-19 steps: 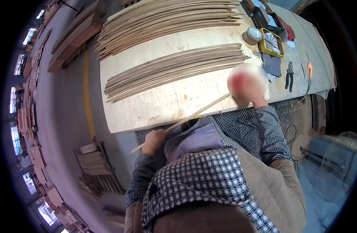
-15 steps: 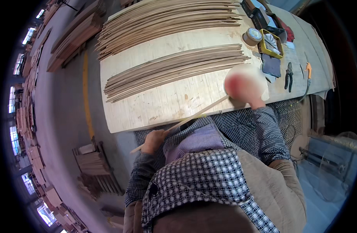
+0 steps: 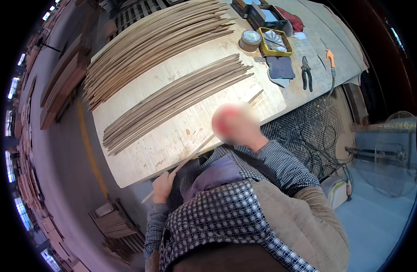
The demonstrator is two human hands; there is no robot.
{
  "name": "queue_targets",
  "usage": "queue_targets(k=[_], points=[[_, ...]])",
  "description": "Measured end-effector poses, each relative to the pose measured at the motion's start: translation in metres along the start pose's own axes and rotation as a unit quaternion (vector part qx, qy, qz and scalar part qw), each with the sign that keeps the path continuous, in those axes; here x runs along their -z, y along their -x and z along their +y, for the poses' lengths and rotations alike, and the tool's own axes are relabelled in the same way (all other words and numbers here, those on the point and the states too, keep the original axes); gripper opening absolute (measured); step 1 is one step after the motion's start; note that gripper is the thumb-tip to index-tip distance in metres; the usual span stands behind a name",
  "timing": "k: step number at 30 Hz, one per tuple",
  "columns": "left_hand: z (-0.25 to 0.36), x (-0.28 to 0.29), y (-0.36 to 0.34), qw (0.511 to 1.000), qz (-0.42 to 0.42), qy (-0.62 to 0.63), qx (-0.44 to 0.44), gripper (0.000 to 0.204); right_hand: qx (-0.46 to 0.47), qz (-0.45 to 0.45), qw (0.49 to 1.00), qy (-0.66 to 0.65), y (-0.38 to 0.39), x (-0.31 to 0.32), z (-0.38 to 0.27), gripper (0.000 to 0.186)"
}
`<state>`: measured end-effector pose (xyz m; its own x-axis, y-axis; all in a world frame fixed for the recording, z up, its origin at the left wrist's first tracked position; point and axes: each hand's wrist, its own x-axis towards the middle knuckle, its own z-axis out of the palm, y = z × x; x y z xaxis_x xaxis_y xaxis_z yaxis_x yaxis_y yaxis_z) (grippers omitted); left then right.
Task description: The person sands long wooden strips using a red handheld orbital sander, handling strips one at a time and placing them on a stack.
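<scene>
My left hand point(image 3: 163, 186) is closed around the lower end of a thin pale wooden strip point(image 3: 195, 152), just off the near edge of a pale plywood board point(image 3: 145, 161). The strip slants up to the right across the board. My right hand point(image 3: 242, 129) is on the strip nearer its far end, which sticks out beyond it; a round blur with red in it hides the fingers and whatever they hold. Beyond the strip lies a bundle of narrow wooden strips point(image 3: 172, 102), with a larger bundle point(image 3: 154, 52) farther back.
At the right are a round tin point(image 3: 250, 41), yellow tray point(image 3: 275, 42), black boxes point(image 3: 265, 19), dark pad point(image 3: 281, 68), black pliers point(image 3: 307, 77) and orange air gun point(image 3: 330, 59). A machine point(image 3: 385, 149) and hoses stand right; wood stacks point(image 3: 65, 81) line the left.
The view has shifted, so the table appears farther left and tilted. My right hand has slid down along the strip, whose far end now shows beyond it.
</scene>
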<state>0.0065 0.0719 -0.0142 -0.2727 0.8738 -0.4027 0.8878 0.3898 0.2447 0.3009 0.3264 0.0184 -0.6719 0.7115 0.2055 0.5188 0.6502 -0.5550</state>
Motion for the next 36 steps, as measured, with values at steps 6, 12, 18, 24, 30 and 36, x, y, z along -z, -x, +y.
queue_targets(k=[6, 12, 18, 24, 30, 36], points=[[0.003, -0.006, 0.003, 0.995, 0.089, -0.032, -0.013, 0.036, -0.113, 0.007, 0.993, 0.016, 0.003, 0.026, 0.096, 0.037], [-0.004, 0.006, -0.002, 1.0, 0.018, 0.008, -0.007, 0.038, -0.199, -0.058, 0.96, 0.19, -0.011, 0.093, 0.086, 0.039], [-0.016, 0.006, -0.01, 0.992, -0.042, 0.112, -0.044, 0.04, -0.101, 0.136, 0.97, 0.176, -0.019, 0.083, 0.093, 0.017], [-0.007, 0.005, -0.012, 0.988, -0.023, 0.115, -0.1, 0.034, -0.011, 0.042, 0.996, 0.074, -0.027, 0.043, 0.046, 0.024], [-0.034, -0.018, -0.015, 0.993, -0.031, 0.075, -0.091, 0.028, 0.109, -0.011, 0.994, 0.008, -0.011, -0.043, -0.037, 0.044], [0.0, 0.012, -0.001, 0.997, -0.031, -0.013, -0.067, 0.038, 0.072, -0.114, 0.989, -0.063, -0.008, -0.078, -0.052, 0.048]])
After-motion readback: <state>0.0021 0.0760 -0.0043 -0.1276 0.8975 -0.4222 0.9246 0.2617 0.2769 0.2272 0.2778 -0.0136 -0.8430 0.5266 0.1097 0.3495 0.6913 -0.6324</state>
